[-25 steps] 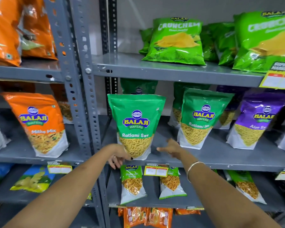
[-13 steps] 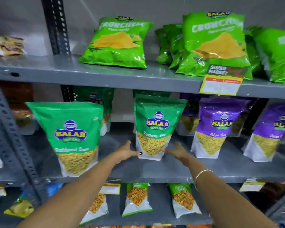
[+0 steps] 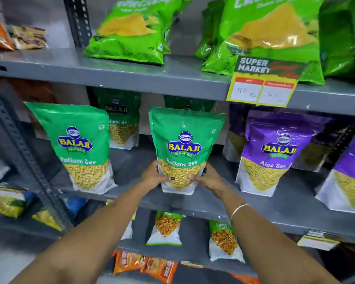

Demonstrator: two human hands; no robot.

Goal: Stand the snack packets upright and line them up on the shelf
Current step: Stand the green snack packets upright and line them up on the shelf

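A green Ratlami Sev packet stands upright near the front edge of the grey middle shelf. My left hand grips its lower left side and my right hand grips its lower right side, thumbs on the front. Another green Ratlami Sev packet stands upright to the left. A purple Aloo Sev packet stands upright to the right, and a second purple packet is at the right edge. More green packets stand behind.
Bright green Crunchem bags lean on the upper shelf, with a yellow price tag hanging from its edge. A perforated grey upright bounds the left side. Small packets stand on the lower shelf.
The view has shifted right and closer. Both hands left the left green packet, reached the middle green packet and closed on its lower sides.
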